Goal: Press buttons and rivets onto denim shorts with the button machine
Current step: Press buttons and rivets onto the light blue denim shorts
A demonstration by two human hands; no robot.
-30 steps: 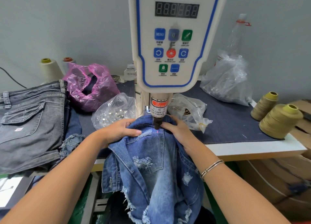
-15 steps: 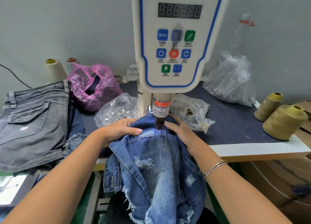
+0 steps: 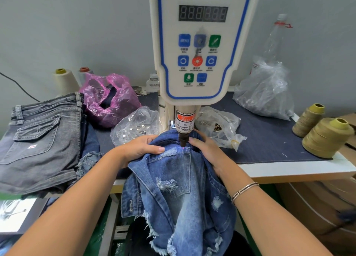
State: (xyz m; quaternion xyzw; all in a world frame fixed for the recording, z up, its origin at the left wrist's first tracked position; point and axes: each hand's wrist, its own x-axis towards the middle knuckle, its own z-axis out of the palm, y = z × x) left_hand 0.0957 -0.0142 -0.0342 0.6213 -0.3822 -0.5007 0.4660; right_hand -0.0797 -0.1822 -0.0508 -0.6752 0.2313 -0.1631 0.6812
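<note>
Landmark: the button machine point(image 3: 200, 44), white with blue trim, display dark. Far left of it I see folded grey denim shorts point(image 3: 40, 140) on the table point(image 3: 300, 169), with two thread cones point(image 3: 65, 80) behind them against the wall. Nearer the machine, a pink plastic bag point(image 3: 109, 98) and a clear bag of metal pieces point(image 3: 136, 124). My left hand point(image 3: 140, 148) sits just left of the punch point(image 3: 182, 140), fingers curled around a bunched fold of the blue denim shorts point(image 3: 179, 188), thumb lying flat on top. The shorts are draped directly below the machine head and hang off the table's front edge; a red laser dot shows on the fabric under the punch. My right hand point(image 3: 207, 151) is just right of the punch, fingers bent and gripping the waistband, fingertips close beside the punch. Further right: another clear bag point(image 3: 217, 124), a larger clear bag point(image 3: 265, 92), two olive thread spools point(image 3: 325, 136).
</note>
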